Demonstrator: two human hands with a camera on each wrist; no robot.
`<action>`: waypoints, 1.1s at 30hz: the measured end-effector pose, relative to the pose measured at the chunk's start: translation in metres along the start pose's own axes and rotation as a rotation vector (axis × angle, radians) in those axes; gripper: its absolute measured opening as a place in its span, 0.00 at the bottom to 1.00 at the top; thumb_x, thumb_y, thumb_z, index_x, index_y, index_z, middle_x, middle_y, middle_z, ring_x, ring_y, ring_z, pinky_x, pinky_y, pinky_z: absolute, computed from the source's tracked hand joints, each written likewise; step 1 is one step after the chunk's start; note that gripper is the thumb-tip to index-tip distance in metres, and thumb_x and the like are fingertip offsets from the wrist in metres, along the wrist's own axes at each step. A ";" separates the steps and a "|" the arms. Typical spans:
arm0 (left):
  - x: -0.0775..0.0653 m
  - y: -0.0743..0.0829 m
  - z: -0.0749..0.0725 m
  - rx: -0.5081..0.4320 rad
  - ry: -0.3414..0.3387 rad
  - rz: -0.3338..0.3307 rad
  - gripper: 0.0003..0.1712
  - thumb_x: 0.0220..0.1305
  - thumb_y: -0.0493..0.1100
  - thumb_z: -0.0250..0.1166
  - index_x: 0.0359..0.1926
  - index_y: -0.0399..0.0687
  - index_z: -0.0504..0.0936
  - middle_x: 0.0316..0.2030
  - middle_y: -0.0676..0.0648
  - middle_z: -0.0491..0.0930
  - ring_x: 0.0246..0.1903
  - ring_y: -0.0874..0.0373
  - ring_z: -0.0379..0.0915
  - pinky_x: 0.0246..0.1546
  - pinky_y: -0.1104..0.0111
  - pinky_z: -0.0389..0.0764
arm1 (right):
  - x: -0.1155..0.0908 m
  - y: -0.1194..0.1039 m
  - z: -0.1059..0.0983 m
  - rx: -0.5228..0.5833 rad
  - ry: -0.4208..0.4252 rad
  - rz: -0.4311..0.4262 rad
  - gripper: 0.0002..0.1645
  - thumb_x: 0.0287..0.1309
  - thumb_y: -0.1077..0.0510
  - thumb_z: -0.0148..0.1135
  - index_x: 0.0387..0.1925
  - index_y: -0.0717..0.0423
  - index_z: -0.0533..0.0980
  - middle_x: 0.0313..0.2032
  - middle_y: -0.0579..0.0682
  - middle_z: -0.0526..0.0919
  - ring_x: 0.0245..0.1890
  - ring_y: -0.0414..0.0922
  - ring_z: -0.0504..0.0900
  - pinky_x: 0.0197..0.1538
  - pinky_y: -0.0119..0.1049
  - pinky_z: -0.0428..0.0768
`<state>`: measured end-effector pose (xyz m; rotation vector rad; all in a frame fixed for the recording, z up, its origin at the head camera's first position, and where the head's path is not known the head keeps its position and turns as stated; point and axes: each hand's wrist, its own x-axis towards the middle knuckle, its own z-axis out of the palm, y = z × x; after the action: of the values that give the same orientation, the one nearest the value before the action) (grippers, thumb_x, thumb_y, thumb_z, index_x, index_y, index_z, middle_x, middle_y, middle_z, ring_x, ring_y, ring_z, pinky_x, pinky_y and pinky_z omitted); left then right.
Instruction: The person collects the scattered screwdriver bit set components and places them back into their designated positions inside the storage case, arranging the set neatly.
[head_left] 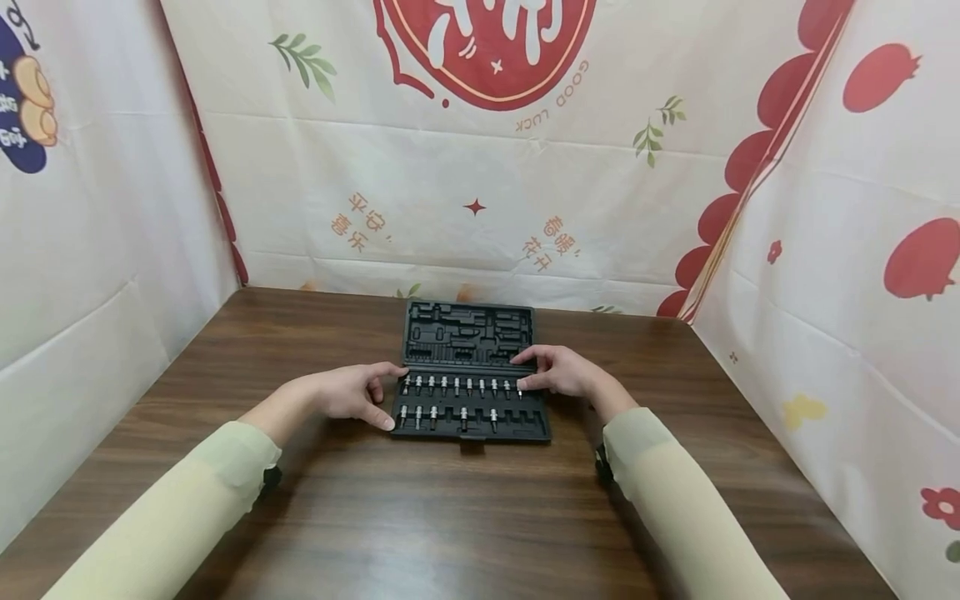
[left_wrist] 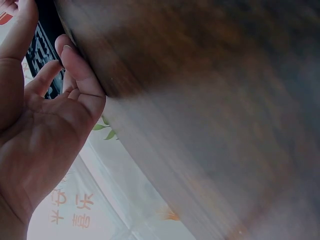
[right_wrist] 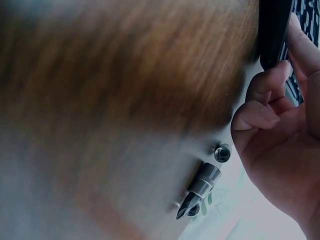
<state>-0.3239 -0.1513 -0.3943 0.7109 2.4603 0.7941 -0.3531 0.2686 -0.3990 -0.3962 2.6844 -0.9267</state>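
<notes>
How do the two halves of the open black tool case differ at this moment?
The near half holds two rows of metal bits, while the far half shows only empty moulded recesses. The near half's back row is fuller than its front row, which has gaps. The left hand and the right hand touch the near half's sides. Both halves are black, lying flat on the table.

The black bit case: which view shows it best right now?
The head view: the whole open black bit case lies on the table, bits in rows. Both wrist views catch only a dark edge beside each hand's fingers, blurred.
</notes>
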 end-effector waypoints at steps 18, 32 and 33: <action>-0.002 -0.002 0.001 -0.026 0.001 0.009 0.55 0.64 0.52 0.83 0.85 0.48 0.63 0.47 0.42 0.79 0.42 0.52 0.73 0.45 0.62 0.75 | 0.000 -0.005 0.001 0.061 -0.018 0.062 0.27 0.71 0.49 0.76 0.68 0.41 0.82 0.30 0.49 0.72 0.22 0.43 0.67 0.33 0.39 0.73; 0.000 0.000 0.001 -0.031 -0.003 0.001 0.56 0.64 0.52 0.83 0.85 0.49 0.63 0.47 0.42 0.79 0.43 0.52 0.73 0.45 0.61 0.75 | 0.001 -0.007 0.002 0.053 -0.012 0.086 0.25 0.71 0.51 0.76 0.67 0.41 0.82 0.32 0.50 0.73 0.24 0.44 0.69 0.35 0.38 0.74; 0.000 0.001 0.001 -0.031 -0.004 0.001 0.56 0.64 0.52 0.83 0.85 0.49 0.63 0.47 0.42 0.79 0.43 0.52 0.73 0.45 0.61 0.75 | 0.001 -0.007 0.002 0.050 -0.013 0.086 0.25 0.71 0.52 0.76 0.67 0.41 0.82 0.32 0.50 0.73 0.24 0.44 0.69 0.35 0.38 0.74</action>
<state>-0.3231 -0.1504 -0.3948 0.7016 2.4390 0.8290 -0.3525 0.2619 -0.3960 -0.2727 2.6377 -0.9609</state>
